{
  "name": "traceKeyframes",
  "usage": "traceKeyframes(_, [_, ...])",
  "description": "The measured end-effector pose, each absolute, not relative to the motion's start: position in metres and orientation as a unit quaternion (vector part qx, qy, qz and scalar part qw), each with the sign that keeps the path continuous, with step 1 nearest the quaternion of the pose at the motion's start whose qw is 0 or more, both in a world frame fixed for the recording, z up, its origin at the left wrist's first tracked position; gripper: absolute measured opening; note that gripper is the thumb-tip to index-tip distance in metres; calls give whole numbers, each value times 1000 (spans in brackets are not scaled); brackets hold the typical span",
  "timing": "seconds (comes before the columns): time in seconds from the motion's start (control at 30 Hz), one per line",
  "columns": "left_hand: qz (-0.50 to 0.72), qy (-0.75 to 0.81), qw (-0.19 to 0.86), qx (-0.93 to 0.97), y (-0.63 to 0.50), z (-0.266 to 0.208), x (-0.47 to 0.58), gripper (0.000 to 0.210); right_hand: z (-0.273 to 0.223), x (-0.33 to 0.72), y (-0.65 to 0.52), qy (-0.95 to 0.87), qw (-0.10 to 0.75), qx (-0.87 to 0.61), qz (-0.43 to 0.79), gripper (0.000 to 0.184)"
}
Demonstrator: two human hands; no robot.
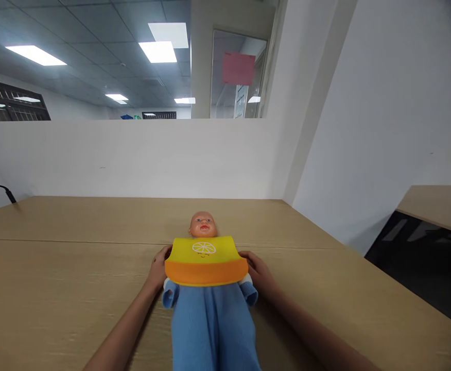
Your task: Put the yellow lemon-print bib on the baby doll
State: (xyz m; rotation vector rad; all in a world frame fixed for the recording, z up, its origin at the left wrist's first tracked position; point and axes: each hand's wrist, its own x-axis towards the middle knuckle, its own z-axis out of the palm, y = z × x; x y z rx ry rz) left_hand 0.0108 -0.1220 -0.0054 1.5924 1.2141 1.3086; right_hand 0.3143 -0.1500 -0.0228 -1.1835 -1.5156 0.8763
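A baby doll (203, 225) lies face up, dressed in a blue outfit (213, 324) with its cuffs out to the sides. Over its chest is a yellow silicone bib (220, 248) with an orange catch pocket, a white citrus slice and a small smiling face printed on it. My left hand (159, 267) grips the bib's left edge, its fingertips partly hidden behind it. On the opposite edge, my right hand (259, 272) holds the bib with curled fingers, their tips also partly covered. The bib hides the doll's neck and upper body.
The wooden table (74, 288) has a seam running across it behind the hands. A white wall (152, 159) with a window above stands at the back. A black cable (10, 196) is at the far left, and a dark panel under another wooden top (441, 206) stands at right.
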Motion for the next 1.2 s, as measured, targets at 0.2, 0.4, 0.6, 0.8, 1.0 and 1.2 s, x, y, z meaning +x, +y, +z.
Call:
traceKeyframes(0.2, [481, 488, 408, 603, -170, 0, 5, 34, -5, 314, -211, -645, 473, -474, 370, 36])
traceKeyframes(0.4, [491, 487, 391, 608, -184, -1, -3, 33, -2, 311, -217, -647, 480, -456, 380, 46])
traceKeyframes(0.6, [507, 463, 397, 609, -186, 2, -2, 31, -7, 312, -216, -669, 470, -459, 347, 43])
traceKeyframes(0.8, [518, 418, 474, 576, -186, -2, -3, 22, -3, 311, -218, -692, 466, -463, 300, 35])
traceKeyframes(1.0, [511, 390, 518, 565, -186, -5, -3, 18, -3, 313, -218, -700, 453, -459, 307, 34])
traceKeyframes(1.2, [501, 403, 514, 568, -187, 0, -2, 14, -3, 312, -217, -697, 450, -463, 312, 34])
